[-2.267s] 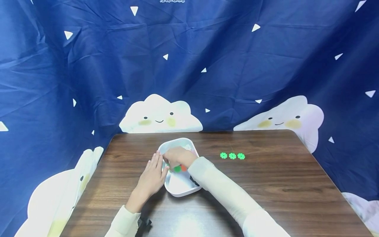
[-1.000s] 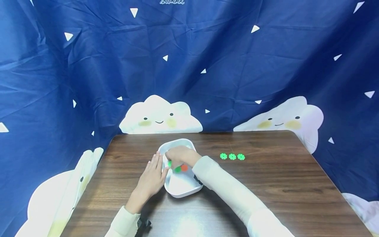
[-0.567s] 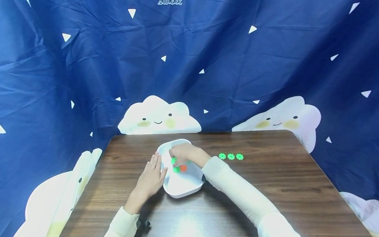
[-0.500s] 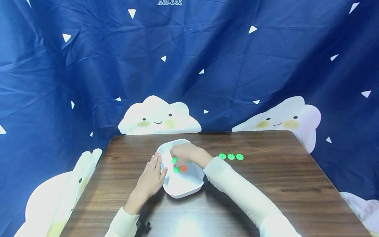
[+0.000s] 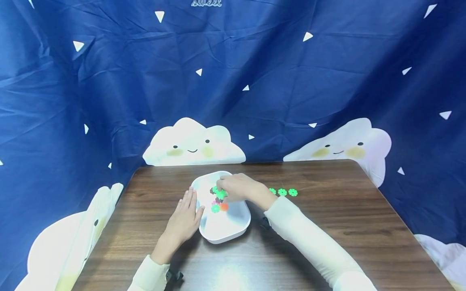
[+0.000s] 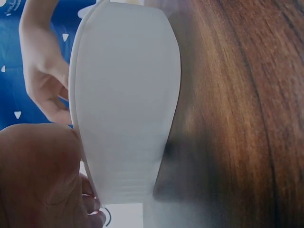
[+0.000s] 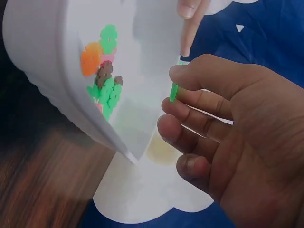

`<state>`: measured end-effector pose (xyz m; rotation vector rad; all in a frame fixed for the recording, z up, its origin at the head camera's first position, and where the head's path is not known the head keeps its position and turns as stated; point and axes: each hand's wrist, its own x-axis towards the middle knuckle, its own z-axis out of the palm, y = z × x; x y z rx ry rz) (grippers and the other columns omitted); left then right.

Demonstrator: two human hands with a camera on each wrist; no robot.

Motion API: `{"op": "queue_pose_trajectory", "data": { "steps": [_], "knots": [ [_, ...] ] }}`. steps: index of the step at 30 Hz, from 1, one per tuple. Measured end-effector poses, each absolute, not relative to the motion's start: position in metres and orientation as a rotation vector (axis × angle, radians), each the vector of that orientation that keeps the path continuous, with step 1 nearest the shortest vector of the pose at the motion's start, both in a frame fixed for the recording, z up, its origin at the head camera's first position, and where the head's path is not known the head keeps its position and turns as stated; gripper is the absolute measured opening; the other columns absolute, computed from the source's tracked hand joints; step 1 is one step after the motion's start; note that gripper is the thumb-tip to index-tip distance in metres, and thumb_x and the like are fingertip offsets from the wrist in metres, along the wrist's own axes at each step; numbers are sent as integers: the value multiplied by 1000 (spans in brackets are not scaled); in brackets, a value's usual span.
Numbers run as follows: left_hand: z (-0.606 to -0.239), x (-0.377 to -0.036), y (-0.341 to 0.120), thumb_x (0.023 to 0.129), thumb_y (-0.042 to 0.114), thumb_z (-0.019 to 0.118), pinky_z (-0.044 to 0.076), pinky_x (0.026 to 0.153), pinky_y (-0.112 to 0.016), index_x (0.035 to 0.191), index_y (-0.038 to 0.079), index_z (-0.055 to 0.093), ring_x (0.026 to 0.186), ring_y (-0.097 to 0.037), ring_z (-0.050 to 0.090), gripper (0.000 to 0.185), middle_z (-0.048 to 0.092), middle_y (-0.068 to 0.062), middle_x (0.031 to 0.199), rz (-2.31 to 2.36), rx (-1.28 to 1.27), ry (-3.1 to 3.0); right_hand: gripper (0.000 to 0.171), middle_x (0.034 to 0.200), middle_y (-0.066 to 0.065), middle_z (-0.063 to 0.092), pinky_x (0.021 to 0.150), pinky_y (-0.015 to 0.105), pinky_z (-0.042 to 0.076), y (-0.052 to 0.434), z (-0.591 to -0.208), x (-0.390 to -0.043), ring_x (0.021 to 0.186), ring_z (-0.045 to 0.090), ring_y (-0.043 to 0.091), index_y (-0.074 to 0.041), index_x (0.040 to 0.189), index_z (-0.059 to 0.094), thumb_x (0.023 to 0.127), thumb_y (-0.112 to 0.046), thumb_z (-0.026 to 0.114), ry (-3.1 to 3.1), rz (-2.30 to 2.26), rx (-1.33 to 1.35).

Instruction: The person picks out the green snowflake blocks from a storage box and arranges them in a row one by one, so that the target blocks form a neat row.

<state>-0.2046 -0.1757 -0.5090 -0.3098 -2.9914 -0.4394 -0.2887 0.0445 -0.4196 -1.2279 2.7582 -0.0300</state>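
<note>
Head view shows a blue cloth with clouds hanging behind a brown counter. A white tray sits on the counter a little left of its middle, nearer the back edge than the front. The left hand lies flat with straight fingers against the tray's left wall. The right hand hovers over the tray's back half, its fingers curled and pinching a green disc edge-on. Loose discs, green, orange, pink and brown, lie inside the tray. Three green discs lie in a row on the counter just right of the tray.
</note>
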Motion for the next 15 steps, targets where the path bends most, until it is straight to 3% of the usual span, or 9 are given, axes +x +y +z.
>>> {"op": "queue_pose_trajectory", "data": {
  "steps": [4, 11, 15],
  "knots": [
    [-506, -204, -175, 105, 41, 37, 22, 122, -53, 153, -5, 21, 152, -35, 14, 69, 13, -20, 164, -431, -300, -2993, 30, 97, -10, 61, 69, 27, 51, 56, -416, -285, 69, 56, 9, -21, 111, 67, 85, -33, 75, 2786, -75, -1260],
    [-506, -203, -175, 105, 40, 37, 20, 122, -53, 153, -5, 20, 152, -34, 13, 68, 13, -20, 164, -428, -295, -2999, 26, 103, -8, 65, 74, 30, 52, 75, -408, -280, 78, 58, 11, -22, 109, 67, 85, -30, 72, 2830, -130, -1231],
    [-506, -203, -175, 105, 41, 36, 21, 121, -54, 154, -5, 20, 152, -34, 13, 68, 12, -20, 164, -431, -296, -2998, 25, 98, -9, 61, 71, 27, 49, 86, -406, -279, 74, 55, 10, -23, 109, 66, 85, -29, 71, 2845, -140, -1206]
  ]
}}
